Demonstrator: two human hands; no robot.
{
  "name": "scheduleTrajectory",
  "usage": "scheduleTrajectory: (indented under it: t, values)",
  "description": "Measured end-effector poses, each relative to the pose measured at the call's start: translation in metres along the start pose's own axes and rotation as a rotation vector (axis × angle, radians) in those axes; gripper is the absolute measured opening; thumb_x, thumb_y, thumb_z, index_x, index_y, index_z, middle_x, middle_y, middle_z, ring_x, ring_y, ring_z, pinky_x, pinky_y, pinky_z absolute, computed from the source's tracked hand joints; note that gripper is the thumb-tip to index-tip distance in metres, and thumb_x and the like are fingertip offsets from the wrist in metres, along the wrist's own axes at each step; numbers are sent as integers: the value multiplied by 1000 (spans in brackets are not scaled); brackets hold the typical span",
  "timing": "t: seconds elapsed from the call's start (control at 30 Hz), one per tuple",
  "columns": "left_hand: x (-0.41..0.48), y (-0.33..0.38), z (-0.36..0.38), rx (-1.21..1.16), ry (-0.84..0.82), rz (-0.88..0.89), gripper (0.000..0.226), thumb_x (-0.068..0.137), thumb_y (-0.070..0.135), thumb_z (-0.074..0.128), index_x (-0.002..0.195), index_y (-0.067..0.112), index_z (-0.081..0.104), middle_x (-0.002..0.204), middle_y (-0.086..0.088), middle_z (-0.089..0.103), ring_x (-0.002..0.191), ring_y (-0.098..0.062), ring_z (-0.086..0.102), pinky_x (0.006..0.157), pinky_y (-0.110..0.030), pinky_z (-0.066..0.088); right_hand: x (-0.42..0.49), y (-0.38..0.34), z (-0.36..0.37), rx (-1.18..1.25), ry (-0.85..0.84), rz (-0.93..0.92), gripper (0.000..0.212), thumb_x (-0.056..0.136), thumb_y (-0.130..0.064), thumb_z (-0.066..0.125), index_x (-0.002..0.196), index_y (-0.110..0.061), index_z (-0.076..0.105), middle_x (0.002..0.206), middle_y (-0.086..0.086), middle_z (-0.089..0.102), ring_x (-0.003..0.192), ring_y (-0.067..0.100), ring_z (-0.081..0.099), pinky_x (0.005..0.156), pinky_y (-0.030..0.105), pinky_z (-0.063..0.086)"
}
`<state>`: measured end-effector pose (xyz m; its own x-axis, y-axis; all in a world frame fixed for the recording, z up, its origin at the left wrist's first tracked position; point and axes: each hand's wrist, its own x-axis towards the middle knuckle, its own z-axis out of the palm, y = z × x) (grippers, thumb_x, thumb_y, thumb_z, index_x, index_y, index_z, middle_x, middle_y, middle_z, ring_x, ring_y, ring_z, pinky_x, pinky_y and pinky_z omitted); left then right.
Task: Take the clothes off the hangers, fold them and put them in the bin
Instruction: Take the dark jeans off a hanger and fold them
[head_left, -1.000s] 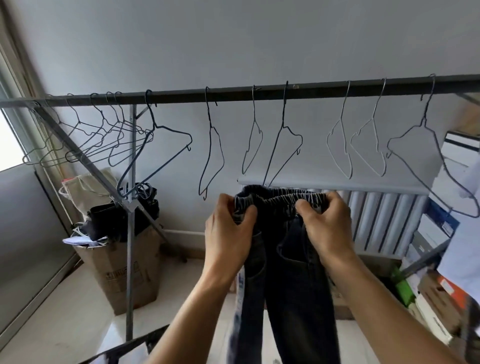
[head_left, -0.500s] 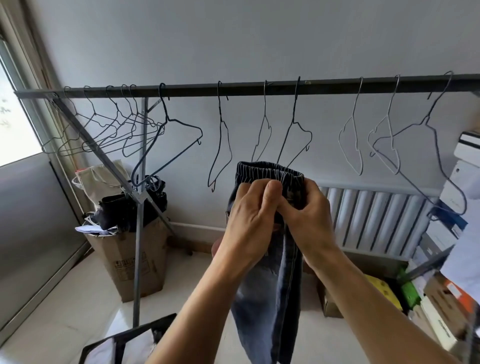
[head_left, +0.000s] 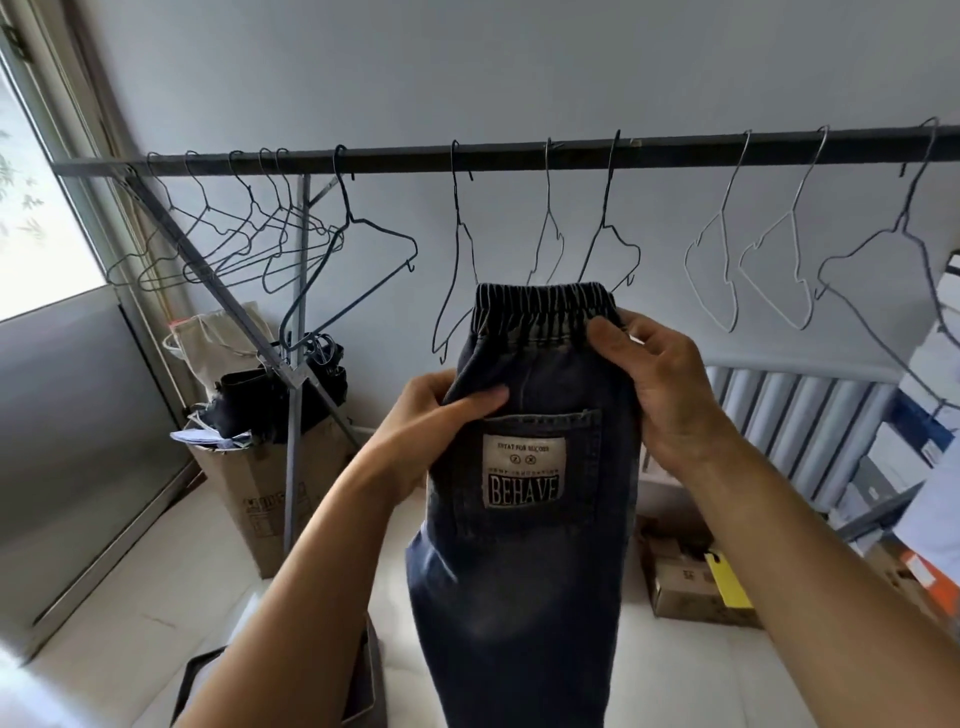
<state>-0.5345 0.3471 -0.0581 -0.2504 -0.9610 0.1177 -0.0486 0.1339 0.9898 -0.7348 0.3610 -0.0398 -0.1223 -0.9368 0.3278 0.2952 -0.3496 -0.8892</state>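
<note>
We hold the jeans (head_left: 524, 571) up in front of the rail (head_left: 519, 156), back pocket facing us, legs hanging down. Our left grip (head_left: 441, 415) pinches the left edge below the waistband; our right grip (head_left: 660, 384) curls round the right edge. Wire hangers (head_left: 457, 270) hang behind

Overhead the rail (head_left: 519, 154) crosses full width, wire hangers (head_left: 456, 208) strung all along it; wide gaps either side of the three above the jeans (head_left: 524, 571). Left flank blocked: upright post (head_left: 296, 441), diagonal brace (head_left: 208, 269), stuffed cardboard box (head_left: 249, 499) behind. Right flank: radiator (head_left: 789, 415), stacked boxes (head_left: 930, 405), floor carton (head_left: 685, 587). Low left, the bin (head_left: 363, 675) sits partly under a forearm.
</note>
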Motion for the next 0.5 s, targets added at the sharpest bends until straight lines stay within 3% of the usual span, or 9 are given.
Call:
scheduleTrajectory:
  t: [0.1,0.23,0.3,0.37,0.5]
  values:
    - [-1,2,3,-107,19,-10,6,90,17,65,91,13,69,78,-4,75,67,-16,71,60,-25,58,0,6,-7,-35,-14,16,33,72,-33,70,97,-10,69,90,7,76,83,19,72,72,28,59]
    - [-3,-1,10,-209,63,-45,9,93,20,62,86,15,66,68,-1,73,59,-14,69,52,-26,56,-7,26,-19,-29,-51,181,67,61,-48,81,113,-8,66,109,14,72,96,26,70,78,33,60]
    - [-2,-1,9,-245,84,-56,11,94,21,61,85,15,65,67,-1,72,57,-14,69,50,-26,55,-17,38,-27,-26,-132,312,72,62,-45,86,116,-5,62,110,17,71,97,30,70,76,33,59]
    - [-1,0,5,-269,108,-71,12,94,22,61,86,13,65,70,-3,72,58,-16,69,52,-28,56,-29,49,-31,-65,-206,401,59,68,-34,79,114,-2,62,110,19,70,98,31,70,76,32,59]
    - [1,-1,-6,-314,143,-104,17,95,24,60,93,8,66,73,-6,74,61,-19,71,54,-31,58,-44,64,-33,-178,-285,487,56,65,-30,78,113,-4,65,110,13,72,101,27,69,78,27,57]
